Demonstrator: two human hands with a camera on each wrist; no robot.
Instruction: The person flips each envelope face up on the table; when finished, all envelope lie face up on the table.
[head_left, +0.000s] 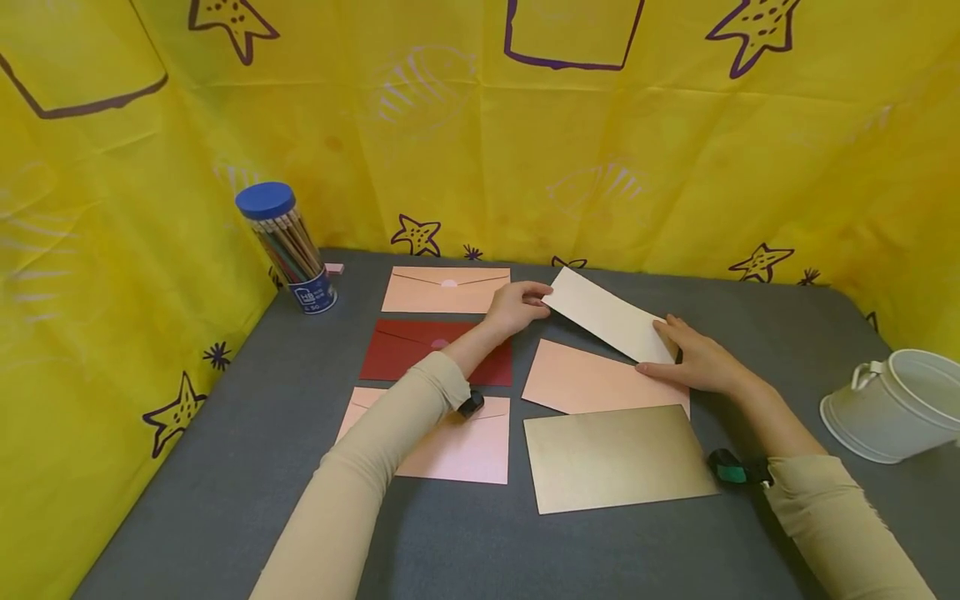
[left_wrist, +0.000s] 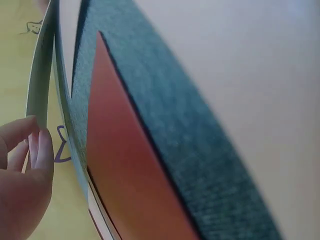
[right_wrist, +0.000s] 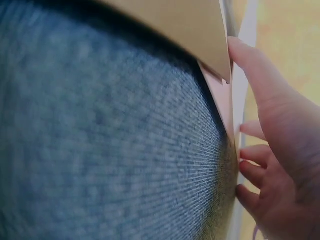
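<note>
White envelope [head_left: 600,312]: smooth matte paper, thin flat rectangle, plain face up. It's in both hands, slanted across the far part of the table, left end farther out, right end overlapping the far edge of a peach envelope [head_left: 588,379]. The left wrist view shows it edge-on with a slight bow, its left end off the table.

Left hand [head_left: 517,307] pinches the left end, thumb and fingers closed narrow on the edge. Right hand [head_left: 697,358] has the right end in a wider grip: thumb on the near edge, fingers on the far edge, paper between them.

Gold envelope [head_left: 618,458] is plain side up, metallic satin sheen, nearest the person in the right column, just below the peach one.

Left column, flaps up: peach flap envelope [head_left: 427,296] with round seal, deep-red envelope [head_left: 397,354] with pink seal, pale pink envelope [head_left: 468,450] partly under the left sleeve [head_left: 375,467].

Table [head_left: 457,542] is covered in dark grey woven cloth, ribbed grain up close. Cylindrical pencil tub [head_left: 288,246], clear wall, blue lid, far left. White round bucket [head_left: 862,417] with side handle, right. Creased yellow printed cloth [head_left: 480,167] behind.
</note>
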